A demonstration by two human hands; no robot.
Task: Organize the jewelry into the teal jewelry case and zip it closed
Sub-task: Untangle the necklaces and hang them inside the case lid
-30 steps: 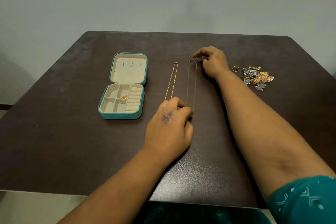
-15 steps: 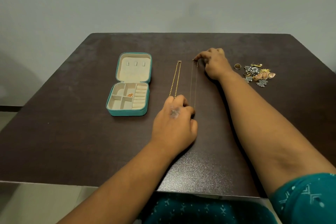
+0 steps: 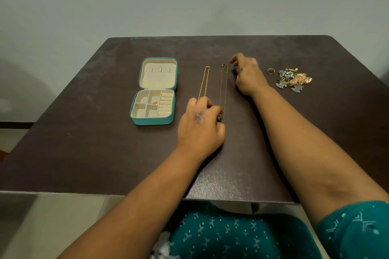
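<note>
Necklaces lie stretched side by side on the bench: my left hand [image 3: 201, 126] pinches the near end of the thin chain [image 3: 223, 88], my right hand [image 3: 247, 75] hovers spread by its clasp. Lifting one end risks tangling it with the gold rope chain [image 3: 203, 83]. Half a second ago the right fingers pinched that clasp; now they've released.

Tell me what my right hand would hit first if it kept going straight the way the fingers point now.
Probably the clasp end of the thin chain: your right hand points left across the table, fingertips just short of it. The gold chain lies beyond. Height above the table is unclear.
</note>
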